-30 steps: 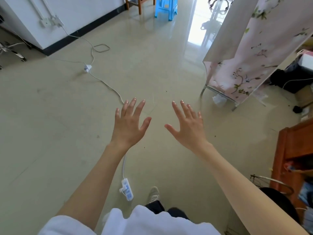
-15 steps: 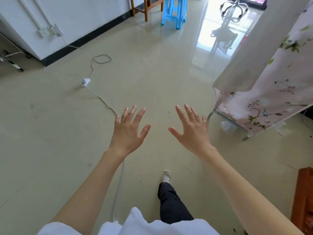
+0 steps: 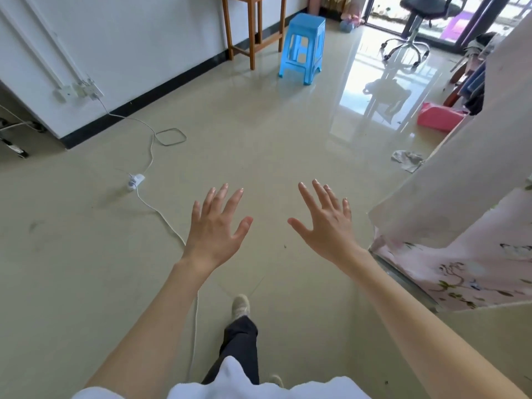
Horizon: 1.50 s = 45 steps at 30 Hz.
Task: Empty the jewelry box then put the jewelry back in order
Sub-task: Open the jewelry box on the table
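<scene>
I hold my left hand (image 3: pixel 214 226) and right hand (image 3: pixel 325 223) out over the floor (image 3: pixel 259 139), backs up, fingers spread wide, gripping nothing. No jewelry box shows anywhere. A blue stool (image 3: pixel 302 47) stands at twelve o'clock, a white cord (image 3: pixel 155 208) runs at ten, a flowered cloth (image 3: pixel 466 254) hangs at three.
</scene>
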Motion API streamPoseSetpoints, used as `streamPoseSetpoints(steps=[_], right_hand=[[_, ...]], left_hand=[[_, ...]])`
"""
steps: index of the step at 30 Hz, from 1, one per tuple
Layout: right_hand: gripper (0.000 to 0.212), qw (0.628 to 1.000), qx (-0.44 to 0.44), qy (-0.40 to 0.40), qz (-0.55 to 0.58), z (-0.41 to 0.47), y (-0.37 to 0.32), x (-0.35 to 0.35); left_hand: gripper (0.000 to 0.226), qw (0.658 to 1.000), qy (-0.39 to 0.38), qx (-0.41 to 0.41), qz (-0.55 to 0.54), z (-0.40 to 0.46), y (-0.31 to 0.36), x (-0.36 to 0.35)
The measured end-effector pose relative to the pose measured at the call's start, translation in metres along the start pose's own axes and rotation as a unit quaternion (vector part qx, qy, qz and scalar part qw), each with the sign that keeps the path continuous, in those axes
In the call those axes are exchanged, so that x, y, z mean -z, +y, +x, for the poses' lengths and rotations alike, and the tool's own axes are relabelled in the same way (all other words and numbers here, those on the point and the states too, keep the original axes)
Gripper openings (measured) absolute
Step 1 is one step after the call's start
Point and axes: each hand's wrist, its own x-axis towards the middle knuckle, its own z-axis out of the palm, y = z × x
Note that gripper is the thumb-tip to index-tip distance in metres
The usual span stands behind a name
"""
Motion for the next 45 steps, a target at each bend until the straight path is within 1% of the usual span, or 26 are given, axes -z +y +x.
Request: streamPoseSetpoints(steps=[3, 6, 11, 14, 16, 19, 26, 30, 32, 35, 38, 41, 45], right_hand=[[0.07, 1.0, 0.008, 0.001, 0.001, 0.067, -0.001, 0.001], [0.07, 1.0, 0.006, 0.011, -0.005, 0.139, -0.001, 0.006], [0.07, 1.0, -0.002, 0.028, -0.005, 0.262, -0.002, 0.035], [0.07, 0.999, -0.017, 0.048, 0.001, 0.323, 0.002, 0.049], [0.071, 0.999, -0.025, 0.044, 0.004, 0.356, 0.006, 0.054], [0.071, 0.999, -0.029, 0.032, 0.007, 0.409, 0.015, 0.057], [0.07, 1.0, -0.004, 0.019, 0.014, 0.553, 0.051, 0.064], [0.07, 1.0, 0.02, 0.014, 0.008, 0.644, 0.08, 0.086], [0.07, 0.999, 0.029, 0.017, 0.007, 0.689, 0.095, 0.1], [0.07, 0.999, 0.034, 0.025, 0.006, 0.75, 0.116, 0.118], [0.07, 0.999, 0.033, 0.014, 0.005, 0.799, 0.134, 0.126], [0.07, 0.999, 0.034, 0.002, -0.002, 0.85, 0.15, 0.13], [0.07, 0.999, 0.036, -0.005, 0.002, 0.927, 0.165, 0.133]], left_hand=[[0.068, 1.0, -0.014, 0.006, 0.002, 0.063, -0.016, -0.006], [0.068, 1.0, -0.004, -0.006, 0.002, 0.139, -0.032, -0.002], [0.068, 0.999, 0.018, -0.027, -0.005, 0.274, -0.054, 0.021], [0.067, 0.999, 0.015, -0.04, 0.0, 0.343, -0.057, 0.028], [0.068, 0.999, 0.003, -0.05, 0.001, 0.378, -0.057, 0.025], [0.077, 0.998, -0.009, -0.057, -0.002, 0.43, -0.057, 0.017], [0.079, 0.999, -0.016, -0.034, -0.001, 0.568, -0.062, -0.004], [0.063, 1.0, -0.018, -0.007, 0.003, 0.663, -0.054, -0.006], [0.06, 1.0, -0.015, -0.005, 0.003, 0.71, -0.047, -0.006], [0.062, 1.0, -0.011, -0.009, 0.0, 0.773, -0.034, -0.009], [0.062, 1.0, -0.023, -0.009, -0.003, 0.825, -0.026, -0.017], [0.068, 0.999, -0.036, -0.003, -0.007, 0.877, -0.025, -0.024], [0.067, 0.999, -0.049, -0.001, -0.012, 0.953, -0.031, -0.035]])
